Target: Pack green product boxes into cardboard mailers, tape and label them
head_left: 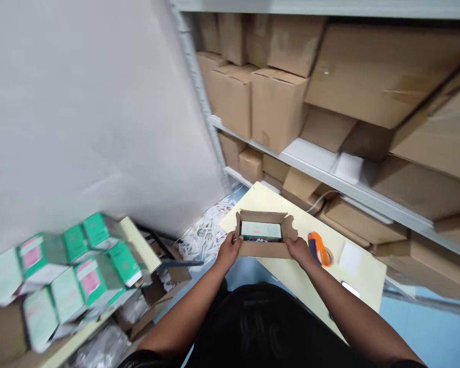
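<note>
An uncovered cardboard box (264,249) is held up in front of me at the near edge of the pale yellow table (352,286). Inside it lies a white and green carton (261,230). My left hand (229,250) grips the box's left end, thumb near the rim. At the right end, my right hand (297,249) is closed on the box in the same way. Just right of that hand, an orange and blue tape dispenser (319,249) sits on the table. The fingers under the box are hidden.
Metal shelving (253,143) stacked with cardboard boxes (279,105) stands ahead and right. On the left, green and white cartons (95,230) cover a second table. White paper strips (203,235) lie heaped by the wall. Papers (350,257) and a phone-like object (350,289) lie at right.
</note>
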`<act>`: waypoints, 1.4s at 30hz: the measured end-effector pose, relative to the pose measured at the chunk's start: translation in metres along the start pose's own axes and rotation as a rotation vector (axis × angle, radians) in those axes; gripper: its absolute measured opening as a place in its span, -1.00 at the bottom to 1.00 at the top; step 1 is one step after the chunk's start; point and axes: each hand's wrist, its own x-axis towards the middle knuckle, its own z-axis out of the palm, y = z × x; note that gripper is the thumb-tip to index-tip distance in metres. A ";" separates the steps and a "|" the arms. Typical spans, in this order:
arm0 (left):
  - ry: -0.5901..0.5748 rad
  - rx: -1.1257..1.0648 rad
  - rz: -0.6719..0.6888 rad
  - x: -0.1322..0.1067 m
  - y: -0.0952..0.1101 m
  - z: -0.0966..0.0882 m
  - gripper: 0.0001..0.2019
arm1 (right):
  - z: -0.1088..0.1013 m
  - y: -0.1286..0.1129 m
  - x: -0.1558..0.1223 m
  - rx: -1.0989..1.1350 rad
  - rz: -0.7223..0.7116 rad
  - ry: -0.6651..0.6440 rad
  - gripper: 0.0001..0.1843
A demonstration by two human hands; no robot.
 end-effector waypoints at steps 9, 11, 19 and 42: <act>0.415 -0.154 0.048 -0.119 -0.030 -0.119 -0.53 | 0.077 -0.128 -0.042 -0.266 -0.422 -0.173 -0.60; 0.495 -0.220 0.074 -0.142 -0.049 -0.148 -0.48 | 0.106 -0.157 -0.060 -0.294 -0.499 -0.211 -0.59; 0.716 -0.265 0.067 -0.237 -0.121 -0.329 -0.58 | 0.238 -0.247 -0.156 -0.305 -0.666 -0.331 -0.54; 0.571 0.203 -0.682 -0.162 -0.319 -0.683 -0.07 | 0.413 -0.388 -0.236 -0.381 -0.716 -0.483 -0.53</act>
